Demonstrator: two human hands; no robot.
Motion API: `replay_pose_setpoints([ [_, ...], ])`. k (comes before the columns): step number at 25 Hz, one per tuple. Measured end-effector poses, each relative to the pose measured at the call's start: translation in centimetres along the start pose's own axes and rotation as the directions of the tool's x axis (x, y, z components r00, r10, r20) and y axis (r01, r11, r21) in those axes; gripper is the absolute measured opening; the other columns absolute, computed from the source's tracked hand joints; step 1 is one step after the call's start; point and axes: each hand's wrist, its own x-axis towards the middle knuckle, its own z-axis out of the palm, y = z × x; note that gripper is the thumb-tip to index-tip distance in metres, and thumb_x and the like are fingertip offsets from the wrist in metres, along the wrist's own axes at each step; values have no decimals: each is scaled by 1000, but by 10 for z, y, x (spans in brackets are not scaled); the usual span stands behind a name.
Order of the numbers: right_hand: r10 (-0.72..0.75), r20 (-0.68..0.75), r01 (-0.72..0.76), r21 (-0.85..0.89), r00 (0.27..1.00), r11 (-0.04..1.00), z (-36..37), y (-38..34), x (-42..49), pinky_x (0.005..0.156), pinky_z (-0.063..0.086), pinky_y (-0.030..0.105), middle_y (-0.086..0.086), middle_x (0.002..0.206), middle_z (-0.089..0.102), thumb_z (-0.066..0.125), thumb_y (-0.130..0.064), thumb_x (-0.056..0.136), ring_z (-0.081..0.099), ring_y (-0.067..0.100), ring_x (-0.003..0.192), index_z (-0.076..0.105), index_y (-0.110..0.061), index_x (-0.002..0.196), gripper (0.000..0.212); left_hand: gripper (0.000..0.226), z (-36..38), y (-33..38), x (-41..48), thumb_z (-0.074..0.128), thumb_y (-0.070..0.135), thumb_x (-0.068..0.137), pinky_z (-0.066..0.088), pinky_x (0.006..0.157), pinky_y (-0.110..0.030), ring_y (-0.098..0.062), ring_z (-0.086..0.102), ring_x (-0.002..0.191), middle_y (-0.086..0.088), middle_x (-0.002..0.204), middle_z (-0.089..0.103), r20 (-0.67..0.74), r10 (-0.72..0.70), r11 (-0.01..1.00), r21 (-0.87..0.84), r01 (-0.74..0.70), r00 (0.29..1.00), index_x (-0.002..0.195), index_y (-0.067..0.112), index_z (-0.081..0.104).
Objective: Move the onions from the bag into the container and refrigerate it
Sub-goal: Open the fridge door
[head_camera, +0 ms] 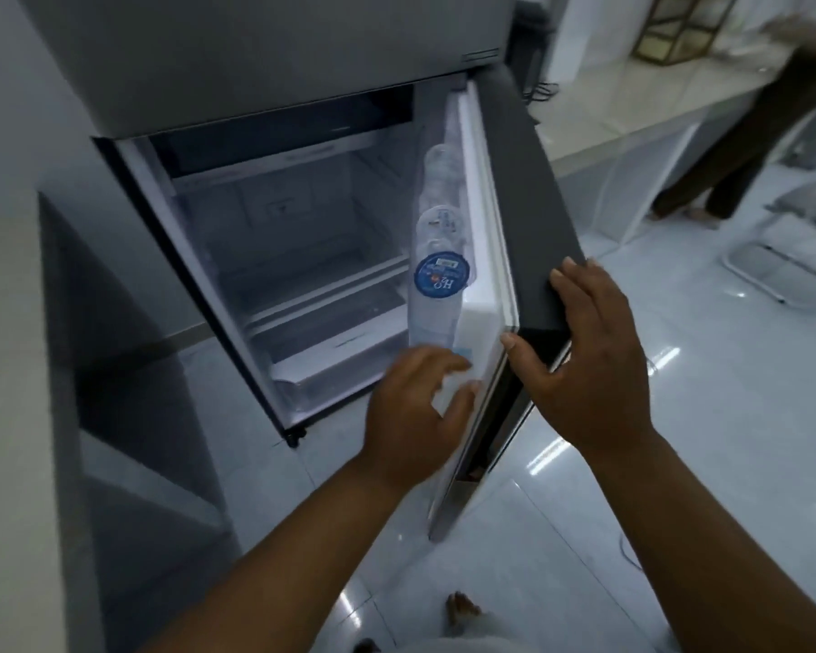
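The fridge point(274, 77) stands with its lower door point(514, 190) swung open to the right. My right hand point(585, 351) lies on the door's dark outer face, its thumb hooked over the door's free edge. My left hand point(415, 412) is on the inner side, fingers apart, fingertips touching the white door lining low down. Neither hand carries anything. The shelves point(312, 271) and bottom drawer point(330, 355) inside look bare. No onions, bag or container are in view.
Water bottles point(439, 280) with blue caps stand in the door rack. A dark cabinet point(114, 369) sits left of the fridge. A person's legs point(745, 148) stand by a white counter point(655, 106) at the back right, near a metal rack point(801, 247). The floor is glossy white tile.
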Motion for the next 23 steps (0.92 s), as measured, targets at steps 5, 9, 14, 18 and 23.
replay_pose_setpoints([
  [5, 59, -108, -69, -100, 992, 993, -40, 52, -17, 109, 42, 49, 20, 138, 55, 58, -18, 94, 43, 32, 137, 55, 4, 130, 42, 60, 45, 9, 37, 60, 37, 90, 27, 118, -41, -26, 32, 144, -10, 151, 43, 278, 45, 952, 279, -126, 959, 141, 11, 43],
  [9, 127, -140, -149, -155, 982, 977, -61, 87, -16, 111, 41, 46, 21, 139, 54, 48, -15, 98, 43, 33, 137, 54, 5, 132, 39, 66, 85, 23, 35, 59, 22, 89, 14, 120, -35, -23, 24, 148, -7, 156, 37, 413, 63, 916, 337, -217, 909, 148, 12, 33],
  [14, 139, -153, -165, -174, 978, 971, -71, 101, -14, 112, 36, 53, 23, 140, 52, 51, -15, 96, 41, 35, 138, 52, 6, 133, 42, 71, 98, 36, 37, 56, 20, 92, 7, 120, -32, -20, 9, 151, -3, 163, 19, 459, 85, 926, 292, -240, 884, 153, 14, 20],
  [18, -30, -126, 25, -45, 992, 999, -47, 62, -35, 112, 38, 48, 22, 139, 52, 53, -16, 95, 41, 31, 138, 51, 5, 133, 44, 65, 63, 24, 12, 56, 27, 94, 17, 118, -30, -21, 20, 149, -7, 160, 28, 368, 36, 956, 257, -139, 929, 151, 12, 27],
  [23, -90, 326, -14, 306, 941, 952, 29, -22, -74, 116, 27, 20, 11, 140, 54, 54, -24, 93, 44, 19, 133, 51, -2, 136, 49, 51, -12, -21, -66, 57, 25, 93, 36, 108, -23, -15, 45, 127, -8, 137, 55, 112, -203, 940, 301, 161, 973, 140, 10, 45],
])
